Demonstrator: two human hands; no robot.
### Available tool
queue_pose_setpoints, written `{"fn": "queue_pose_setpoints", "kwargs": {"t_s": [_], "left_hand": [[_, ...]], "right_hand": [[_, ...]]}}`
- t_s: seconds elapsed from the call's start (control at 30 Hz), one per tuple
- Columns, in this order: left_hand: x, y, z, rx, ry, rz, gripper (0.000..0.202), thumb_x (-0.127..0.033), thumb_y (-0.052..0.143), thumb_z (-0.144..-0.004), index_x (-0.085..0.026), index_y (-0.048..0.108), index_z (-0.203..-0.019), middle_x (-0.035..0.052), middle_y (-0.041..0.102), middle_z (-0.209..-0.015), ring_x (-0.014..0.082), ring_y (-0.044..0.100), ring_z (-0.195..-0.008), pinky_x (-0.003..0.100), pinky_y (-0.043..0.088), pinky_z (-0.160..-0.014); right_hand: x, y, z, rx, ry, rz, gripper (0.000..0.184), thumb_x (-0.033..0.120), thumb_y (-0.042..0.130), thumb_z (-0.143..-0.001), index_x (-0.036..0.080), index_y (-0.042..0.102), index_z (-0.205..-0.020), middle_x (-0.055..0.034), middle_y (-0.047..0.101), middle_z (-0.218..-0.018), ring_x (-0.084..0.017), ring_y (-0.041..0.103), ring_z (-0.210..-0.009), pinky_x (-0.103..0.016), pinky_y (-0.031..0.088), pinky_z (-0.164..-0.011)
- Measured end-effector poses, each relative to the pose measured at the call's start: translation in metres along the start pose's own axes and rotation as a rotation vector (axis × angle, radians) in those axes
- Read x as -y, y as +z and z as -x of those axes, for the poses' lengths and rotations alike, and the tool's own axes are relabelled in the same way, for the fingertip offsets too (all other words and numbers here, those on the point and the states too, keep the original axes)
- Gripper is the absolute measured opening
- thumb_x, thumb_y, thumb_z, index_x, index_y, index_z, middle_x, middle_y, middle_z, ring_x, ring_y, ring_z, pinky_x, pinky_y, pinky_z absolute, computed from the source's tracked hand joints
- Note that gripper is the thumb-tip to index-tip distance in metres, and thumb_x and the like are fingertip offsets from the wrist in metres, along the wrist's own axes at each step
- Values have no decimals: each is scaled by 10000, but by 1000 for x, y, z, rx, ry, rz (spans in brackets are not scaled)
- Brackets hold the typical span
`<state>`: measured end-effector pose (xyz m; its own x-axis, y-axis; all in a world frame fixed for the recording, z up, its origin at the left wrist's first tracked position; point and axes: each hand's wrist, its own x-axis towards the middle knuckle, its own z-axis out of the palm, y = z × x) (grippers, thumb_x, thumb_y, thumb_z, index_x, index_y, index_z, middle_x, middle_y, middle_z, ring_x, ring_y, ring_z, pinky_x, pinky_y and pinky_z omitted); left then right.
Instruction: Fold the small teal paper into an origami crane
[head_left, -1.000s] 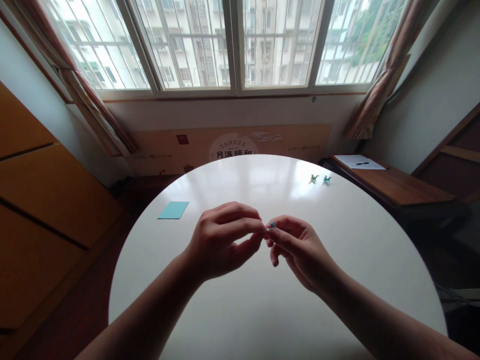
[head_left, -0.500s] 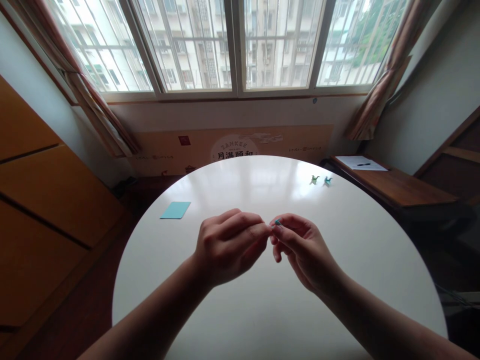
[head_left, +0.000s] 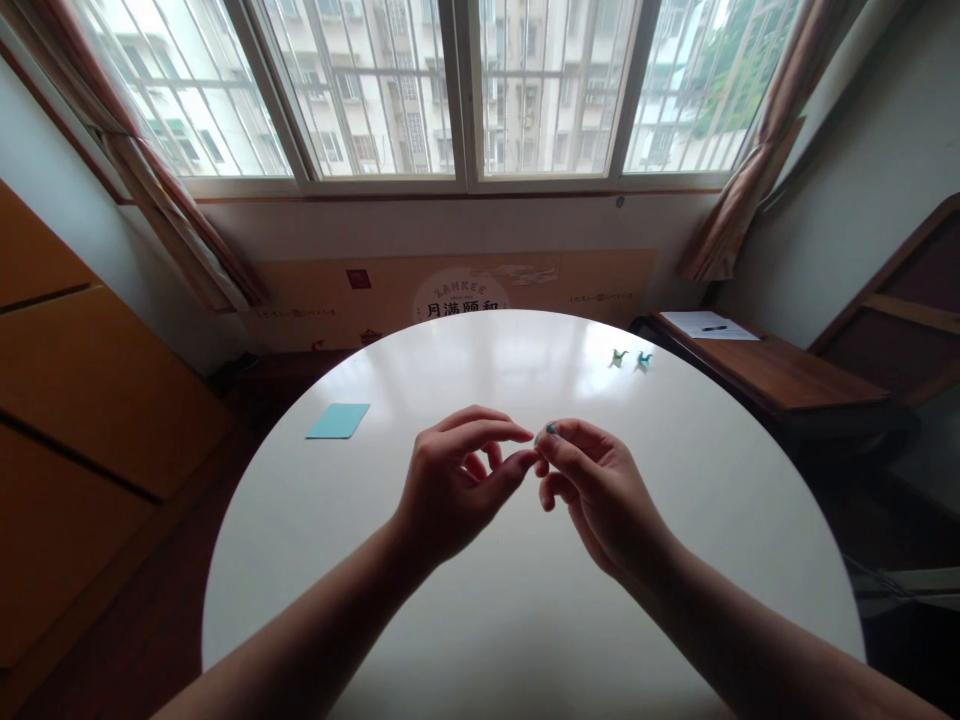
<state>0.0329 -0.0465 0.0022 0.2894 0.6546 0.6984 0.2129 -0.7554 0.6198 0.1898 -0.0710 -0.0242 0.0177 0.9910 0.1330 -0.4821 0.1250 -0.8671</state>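
Note:
Above the white round table, my right hand (head_left: 600, 475) pinches a small teal folded paper piece (head_left: 551, 429) between thumb and forefinger. Most of the piece is hidden behind the fingers. My left hand (head_left: 465, 475) is just to its left, thumb and forefinger apart, their tips close to the right fingertips. Whether the left tips touch the paper I cannot tell. On the table's far right stand two small folded paper birds, a green one (head_left: 617, 357) and a teal one (head_left: 643, 360). A stack of square light-blue paper (head_left: 337, 421) lies at the left.
The white round table (head_left: 517, 630) fills the middle. To the right is a wooden side table (head_left: 810, 375) bearing a white sheet (head_left: 690, 322) and a pen (head_left: 715, 328). Orange cabinets (head_left: 90, 400) stand at left; a barred window is ahead.
My left thumb and forefinger have parted from their pinch at the paper. My right hand keeps its hold on the teal piece. The view has shifted slightly.

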Motion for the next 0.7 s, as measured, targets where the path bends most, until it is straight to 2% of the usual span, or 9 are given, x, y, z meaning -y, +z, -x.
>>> {"fn": "queue_pose_setpoints", "kwargs": {"t_s": [0.1,0.3,0.5,0.7], "left_hand": [[4,3,0,4,-159,119,110,-250,764,-828,-140,762,-831,82,703,-854,115,615,-596,175,465,-394],[6,2,-2,16,-303,181,92,-233,751,-813,-147,750,-781,51,682,-768,115,585,-583,162,446,-372],[8,-4,-6,53,-531,345,174,-308,754,-801,-137,729,-800,-5,601,-565,96,510,-473,155,420,-343],[12,-6,-8,49,-659,424,206,-327,774,-773,-130,717,-796,0,600,-597,102,523,-539,138,406,-364]], "right_hand": [[-3,-2,-2,-3,20,-8,201,361,860,-749,193,759,-790,-16,641,-716,-141,563,-675,-203,471,-472],[-4,-4,-5,2,87,32,227,377,868,-738,188,772,-817,-28,666,-745,-149,571,-710,-199,470,-476],[-5,-2,-6,27,120,52,291,434,850,-747,219,785,-931,-53,695,-896,-172,586,-783,-201,488,-481],[-7,-3,-7,11,122,113,284,443,842,-759,199,789,-895,-60,675,-872,-175,570,-806,-197,494,-505]]}}
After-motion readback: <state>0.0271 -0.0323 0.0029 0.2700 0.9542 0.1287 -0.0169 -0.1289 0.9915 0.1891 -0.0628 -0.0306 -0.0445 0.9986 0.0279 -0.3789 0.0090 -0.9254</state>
